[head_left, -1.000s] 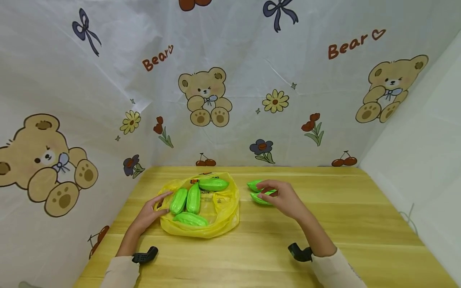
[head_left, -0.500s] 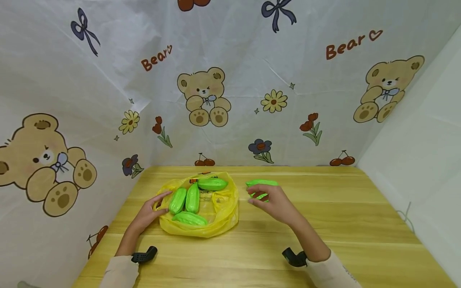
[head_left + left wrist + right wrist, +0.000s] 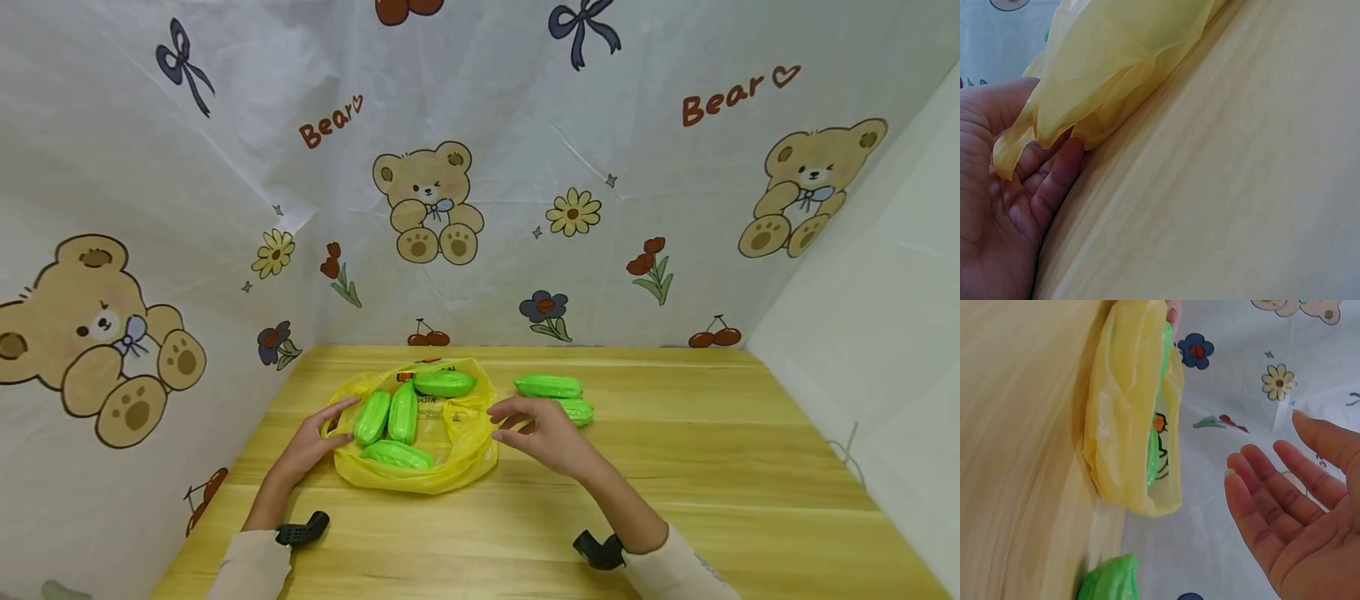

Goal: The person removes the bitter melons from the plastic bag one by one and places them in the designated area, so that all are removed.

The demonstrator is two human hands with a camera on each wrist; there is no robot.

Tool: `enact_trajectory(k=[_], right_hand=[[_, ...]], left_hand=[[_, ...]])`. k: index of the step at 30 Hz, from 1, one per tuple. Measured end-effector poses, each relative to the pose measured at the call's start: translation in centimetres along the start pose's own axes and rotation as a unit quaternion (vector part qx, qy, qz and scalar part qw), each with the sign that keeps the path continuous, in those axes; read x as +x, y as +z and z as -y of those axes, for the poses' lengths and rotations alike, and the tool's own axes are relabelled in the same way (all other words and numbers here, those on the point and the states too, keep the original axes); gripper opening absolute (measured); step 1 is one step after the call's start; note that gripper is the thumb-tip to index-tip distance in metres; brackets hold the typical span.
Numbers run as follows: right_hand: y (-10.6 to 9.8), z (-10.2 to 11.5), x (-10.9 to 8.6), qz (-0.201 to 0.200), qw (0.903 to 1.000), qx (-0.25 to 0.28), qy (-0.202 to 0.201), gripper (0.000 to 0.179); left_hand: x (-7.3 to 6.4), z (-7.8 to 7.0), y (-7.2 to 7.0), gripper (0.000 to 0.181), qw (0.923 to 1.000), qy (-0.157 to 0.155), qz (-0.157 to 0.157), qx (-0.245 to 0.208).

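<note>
A yellow plastic bag (image 3: 450, 481) lies with its mouth spread on the table. Inside it are several shiny bright-green, ridged, elongated gourd-like pieces (image 3: 402, 414). At the bag's left rim my left hand (image 3: 309, 444) holds the edge, thumb over the rim; the left wrist view has bag film (image 3: 1129, 69) running into the palm and between the fingers. My right hand (image 3: 546, 435) hovers empty just off the bag's right rim, its fingers relaxed and spread in the right wrist view. Behind it lie two more green gourd-like pieces (image 3: 548, 386), the nearer one partly hidden by the hand.
Everything lies on a light wooden table (image 3: 720, 450). A white cloth (image 3: 510, 108) printed with bears and flowers hangs behind and at the left. A white wall (image 3: 885, 275) stands at the right, with a thin cable (image 3: 847, 448) by the table's edge.
My right hand has moved left, away from the two green pieces towards the bag's right rim, which uncovers more of them. My left hand and the bag have stayed in place.
</note>
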State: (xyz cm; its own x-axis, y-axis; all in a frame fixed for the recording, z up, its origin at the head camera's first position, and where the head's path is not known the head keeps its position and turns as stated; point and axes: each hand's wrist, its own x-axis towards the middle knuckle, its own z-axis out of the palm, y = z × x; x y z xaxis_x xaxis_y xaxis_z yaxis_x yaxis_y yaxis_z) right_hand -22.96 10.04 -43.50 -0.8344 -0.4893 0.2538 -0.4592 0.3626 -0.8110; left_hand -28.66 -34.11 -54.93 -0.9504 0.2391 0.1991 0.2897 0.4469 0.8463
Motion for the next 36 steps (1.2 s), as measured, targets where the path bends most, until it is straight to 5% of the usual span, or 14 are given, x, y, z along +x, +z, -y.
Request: enact_trajectory(k=[20, 27, 36], right_hand=[[4.0, 2.3, 3.2, 0.044, 0.9985, 0.001, -0.033, 0.027], [5.4, 2.5, 4.0, 0.056, 0.9980, 0.014, -0.027, 0.027], [6.8, 2.9, 4.7, 0.060, 0.9969, 0.010, -0.050, 0.029]], left_hand=[[0.1, 0.2, -0.1, 0.061, 0.9996, -0.006, 0.005, -0.026], [-0.7, -3.1, -0.2, 0.060, 0.9997, -0.008, 0.012, -0.018], [-0.7, -3.6, -0.2, 0.059, 0.9998, -0.009, 0.010, -0.017]])
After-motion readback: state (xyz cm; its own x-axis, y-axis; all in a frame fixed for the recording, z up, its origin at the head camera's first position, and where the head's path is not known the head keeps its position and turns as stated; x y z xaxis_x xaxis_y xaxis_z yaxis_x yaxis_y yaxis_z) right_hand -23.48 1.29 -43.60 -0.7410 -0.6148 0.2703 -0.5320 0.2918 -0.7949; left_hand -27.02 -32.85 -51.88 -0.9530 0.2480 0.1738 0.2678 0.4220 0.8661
